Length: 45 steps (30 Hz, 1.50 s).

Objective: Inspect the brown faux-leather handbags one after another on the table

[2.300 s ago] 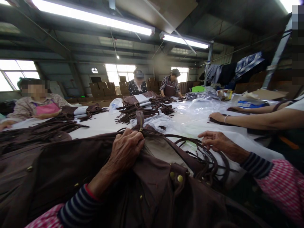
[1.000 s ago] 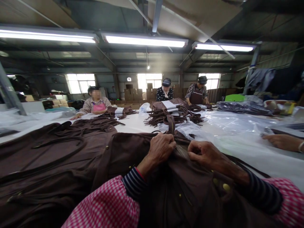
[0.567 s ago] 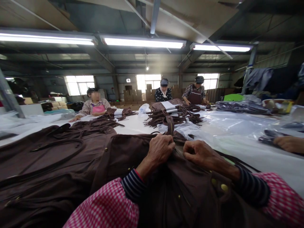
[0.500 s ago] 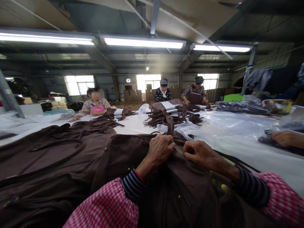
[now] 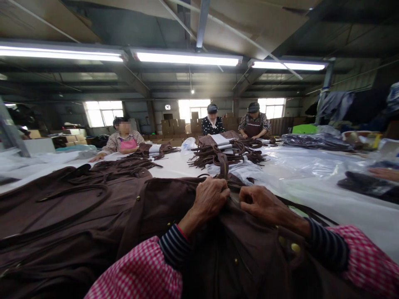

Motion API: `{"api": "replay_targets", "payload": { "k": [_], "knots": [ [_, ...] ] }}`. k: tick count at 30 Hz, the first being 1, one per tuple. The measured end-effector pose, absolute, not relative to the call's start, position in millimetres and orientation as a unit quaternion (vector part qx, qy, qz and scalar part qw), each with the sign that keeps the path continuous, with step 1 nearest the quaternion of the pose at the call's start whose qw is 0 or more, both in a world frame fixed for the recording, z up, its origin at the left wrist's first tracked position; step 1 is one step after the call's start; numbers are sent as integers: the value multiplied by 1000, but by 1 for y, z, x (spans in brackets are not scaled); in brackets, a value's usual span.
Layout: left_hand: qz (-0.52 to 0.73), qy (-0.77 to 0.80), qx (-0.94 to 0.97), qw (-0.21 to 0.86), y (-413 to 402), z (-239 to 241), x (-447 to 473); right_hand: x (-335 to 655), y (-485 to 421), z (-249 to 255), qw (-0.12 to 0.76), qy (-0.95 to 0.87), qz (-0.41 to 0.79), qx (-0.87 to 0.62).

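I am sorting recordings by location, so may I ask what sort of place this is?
Probably a workshop or factory handling bags: a stack of brown bags lies on a large white table, cardboard boxes stand beyond it, and strip lights run overhead.

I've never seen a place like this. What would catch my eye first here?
Probably the left hand and right hand, curled close together at the upper edge of a dark brown bag in front, with pink checked sleeves behind them. Beyond, a brown pile with pale wraps sits on the white table. Bright tube lights stretch overhead.
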State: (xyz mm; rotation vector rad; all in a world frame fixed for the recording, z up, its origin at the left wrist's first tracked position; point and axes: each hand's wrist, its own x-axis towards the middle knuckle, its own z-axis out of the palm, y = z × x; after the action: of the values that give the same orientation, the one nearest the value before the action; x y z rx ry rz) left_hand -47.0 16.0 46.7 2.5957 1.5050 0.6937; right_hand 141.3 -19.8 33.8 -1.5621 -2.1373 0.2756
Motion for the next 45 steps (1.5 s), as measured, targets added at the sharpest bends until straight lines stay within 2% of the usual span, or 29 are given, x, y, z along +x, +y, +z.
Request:
{"api": "replay_targets", "payload": {
  "k": [10, 15, 27, 36, 45],
  "knots": [
    [238, 478, 845, 36, 16, 43, -48, 136, -18, 28, 276, -772, 102, -563],
    [250, 423, 871, 27, 19, 40, -50, 134, -13, 23, 282, -773, 95, -560],
    [199, 390, 896, 79, 24, 43, -57, 133, -14, 15, 316, -763, 92, -557],
    [204, 402, 892, 38, 27, 36, -52, 136, -13, 7, 330, -762, 88, -550],
    [128, 401, 907, -1, 23, 42, -49, 138, -9, 1, 322, -757, 74, -564]
  ]
}}
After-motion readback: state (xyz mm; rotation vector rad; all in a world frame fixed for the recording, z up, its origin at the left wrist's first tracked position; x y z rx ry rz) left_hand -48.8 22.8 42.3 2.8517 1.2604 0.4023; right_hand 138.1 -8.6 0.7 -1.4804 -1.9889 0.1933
